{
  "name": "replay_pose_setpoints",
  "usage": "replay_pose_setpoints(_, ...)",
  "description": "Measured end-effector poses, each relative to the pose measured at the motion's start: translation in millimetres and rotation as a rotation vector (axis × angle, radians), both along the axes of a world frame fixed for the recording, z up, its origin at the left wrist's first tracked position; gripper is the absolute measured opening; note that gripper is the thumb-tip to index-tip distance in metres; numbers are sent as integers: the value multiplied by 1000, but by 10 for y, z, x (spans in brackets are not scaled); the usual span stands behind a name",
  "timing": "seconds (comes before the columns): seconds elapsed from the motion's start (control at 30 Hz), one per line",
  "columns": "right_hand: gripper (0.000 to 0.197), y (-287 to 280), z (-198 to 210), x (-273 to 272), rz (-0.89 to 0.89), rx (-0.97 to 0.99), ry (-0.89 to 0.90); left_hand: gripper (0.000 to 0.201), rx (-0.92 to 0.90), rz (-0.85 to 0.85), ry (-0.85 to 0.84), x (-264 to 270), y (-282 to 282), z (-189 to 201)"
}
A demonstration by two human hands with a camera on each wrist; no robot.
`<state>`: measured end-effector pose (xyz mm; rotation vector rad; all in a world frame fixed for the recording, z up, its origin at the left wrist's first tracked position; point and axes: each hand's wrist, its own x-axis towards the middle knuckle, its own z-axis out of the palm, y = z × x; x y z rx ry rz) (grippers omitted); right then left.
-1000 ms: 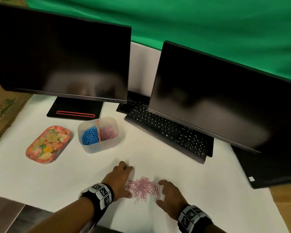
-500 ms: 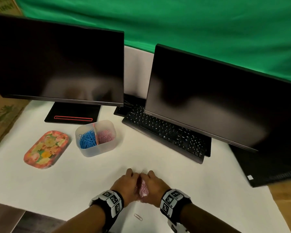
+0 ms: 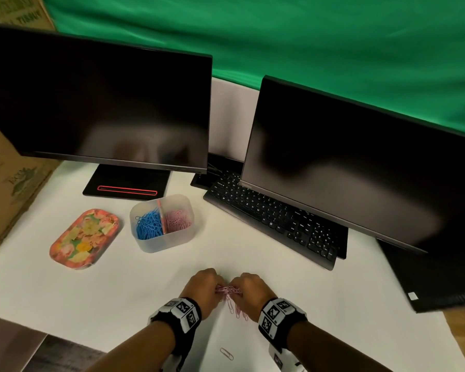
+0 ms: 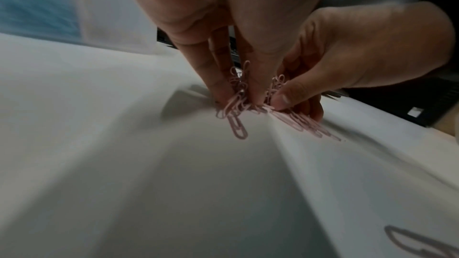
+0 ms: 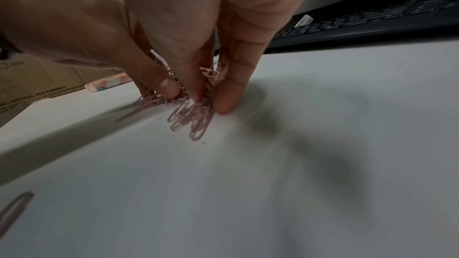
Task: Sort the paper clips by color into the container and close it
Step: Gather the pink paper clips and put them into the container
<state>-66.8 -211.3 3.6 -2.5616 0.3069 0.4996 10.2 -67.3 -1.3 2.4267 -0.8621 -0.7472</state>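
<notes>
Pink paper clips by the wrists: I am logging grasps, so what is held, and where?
Both hands, left hand and right hand, pinch the pink wire paper clips from opposite sides.

From the head view I cannot count the pink clips (image 3: 228,289); most are buried between my left hand (image 3: 203,287) and right hand (image 3: 249,288). The stray clip (image 4: 422,242) runs off the frame's edge in both wrist views. The container (image 4: 82,7) is a blur at far left.
</notes>
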Motion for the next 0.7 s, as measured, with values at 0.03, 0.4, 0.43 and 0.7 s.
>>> replay_pose_setpoints(0.03, 23, -8, 6, 7, -3, -3, -4, 11, -10, 15, 18, 13, 5, 1)
replay_pose_setpoints(0.4, 21, -140, 56, 37, -44, 58, -82, 6, -251, 155, 131, 279, 109, 247)
replay_pose_setpoints(0.43, 21, -149, 74, 38, -60, 74, -89, 3, -263, 175, 133, 324, 127, 295)
replay_pose_setpoints(0.7, 27, -176, 290, 190, -188, 207, -114, 8, -359, 371, 106, 949, 258, 825)
